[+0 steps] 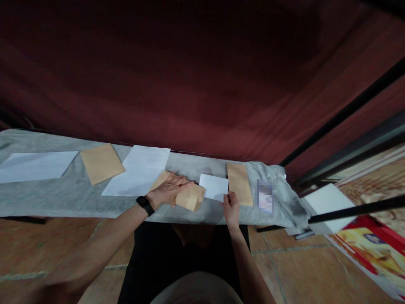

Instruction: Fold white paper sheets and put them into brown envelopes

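Observation:
My left hand (169, 189) lies flat, fingers stretched out, pressing on a brown envelope (190, 196) on the grey cloth-covered table (63, 196). My right hand (232, 207) pinches the near edge of a small folded white paper (214, 186) just right of that envelope. A black band sits on my left wrist (145, 205). A second brown envelope (239, 183) lies right of the white paper.
Further left on the cloth lie a white sheet (139, 170), another brown envelope (101, 162) and a long white sheet (34, 165). A blurred card (265, 196) rests at the table's right end. Dark red curtain behind; a white board (330, 204) and colourful box (373, 249) on the floor at right.

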`<state>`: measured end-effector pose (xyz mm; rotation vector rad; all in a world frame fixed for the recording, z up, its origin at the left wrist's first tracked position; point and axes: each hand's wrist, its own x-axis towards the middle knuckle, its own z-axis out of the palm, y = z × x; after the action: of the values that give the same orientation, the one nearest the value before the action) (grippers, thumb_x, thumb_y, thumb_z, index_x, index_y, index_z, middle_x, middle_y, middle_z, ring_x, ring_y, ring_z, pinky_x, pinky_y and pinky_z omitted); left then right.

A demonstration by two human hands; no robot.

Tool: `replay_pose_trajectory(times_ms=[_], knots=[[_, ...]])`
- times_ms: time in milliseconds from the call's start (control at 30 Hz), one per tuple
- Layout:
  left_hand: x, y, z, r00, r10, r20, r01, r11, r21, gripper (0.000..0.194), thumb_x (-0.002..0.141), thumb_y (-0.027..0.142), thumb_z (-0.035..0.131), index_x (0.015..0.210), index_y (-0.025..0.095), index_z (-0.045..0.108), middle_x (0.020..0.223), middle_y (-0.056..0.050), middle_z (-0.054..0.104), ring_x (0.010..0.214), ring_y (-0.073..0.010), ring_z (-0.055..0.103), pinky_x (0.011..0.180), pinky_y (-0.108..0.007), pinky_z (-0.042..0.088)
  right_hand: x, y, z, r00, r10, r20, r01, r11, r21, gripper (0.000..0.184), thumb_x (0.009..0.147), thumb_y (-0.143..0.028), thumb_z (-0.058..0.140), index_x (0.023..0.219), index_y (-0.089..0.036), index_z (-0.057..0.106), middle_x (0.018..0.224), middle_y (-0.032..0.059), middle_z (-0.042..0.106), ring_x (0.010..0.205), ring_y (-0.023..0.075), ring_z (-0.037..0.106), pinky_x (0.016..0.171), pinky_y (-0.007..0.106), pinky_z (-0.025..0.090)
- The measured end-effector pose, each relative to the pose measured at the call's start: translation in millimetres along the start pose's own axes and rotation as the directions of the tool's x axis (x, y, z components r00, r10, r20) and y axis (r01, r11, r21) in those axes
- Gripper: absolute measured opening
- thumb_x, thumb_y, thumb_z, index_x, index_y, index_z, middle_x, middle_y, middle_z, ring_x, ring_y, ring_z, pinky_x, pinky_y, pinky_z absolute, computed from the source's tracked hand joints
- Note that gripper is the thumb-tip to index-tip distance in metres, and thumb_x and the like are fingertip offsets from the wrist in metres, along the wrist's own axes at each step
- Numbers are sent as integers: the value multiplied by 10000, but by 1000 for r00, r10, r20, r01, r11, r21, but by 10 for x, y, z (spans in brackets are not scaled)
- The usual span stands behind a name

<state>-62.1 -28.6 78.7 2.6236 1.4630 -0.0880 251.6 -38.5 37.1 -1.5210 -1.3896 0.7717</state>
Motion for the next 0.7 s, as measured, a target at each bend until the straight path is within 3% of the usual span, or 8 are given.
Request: replay_pose_trajectory(times_ms=[133,233,367,500,600,700], knots=[[5,-158,-16,999,-36,-37,36,999,-1,1015,640,241,719,1559,279,291,1601,-165,375,1482,-342,324,1214,-602,97,58,-279,-203,964,-240,-114,225,966,-129,248,990,-354,426,1061,-191,599,973,81,695,877,200,675,808,329,554],[53,-315,-67,994,-88,-72,90,996,25,973,654,211,676,1555,273,313,1606,-174,366,1499,-347,298,1207,-630,85,59,-380,-241,913,-406,-45,381,886,-266,235,997,-249,409,1085,-203,621,1143,103,678,1059,210,654,948,352,513],[82,-501,-114,994,-111,-22,113,991,71,990,615,170,662,1548,247,338,1601,-184,374,1509,-352,273,1194,-656,89,-99,-220,-74,907,-374,193,421,820,-389,284,946,-93,402,1064,-203,635,1223,105,653,1113,214,641,976,356,505],[23,-575,-45,978,-190,83,183,980,84,1016,576,110,615,1546,244,344,1623,-182,326,1506,-352,285,1175,-682,146,-313,109,101,907,-309,285,407,817,-409,360,854,12,439,1077,-199,627,1233,105,654,1159,211,624,993,358,503],[62,-337,43,989,-149,1,149,988,-37,842,713,128,530,1535,241,380,1616,-146,354,1499,-294,318,1196,-605,232,-372,260,137,887,-352,298,447,816,-365,382,823,32,448,1069,-202,623,1224,96,661,1234,206,584,1093,404,434],[261,240,188,984,-5,-180,-33,977,-209,630,905,192,401,1534,233,386,1595,-87,413,1471,-194,372,1198,-438,333,-342,301,127,874,-378,306,469,821,-327,388,819,33,438,1047,-221,624,1230,73,665,1269,197,561,1143,445,383]])
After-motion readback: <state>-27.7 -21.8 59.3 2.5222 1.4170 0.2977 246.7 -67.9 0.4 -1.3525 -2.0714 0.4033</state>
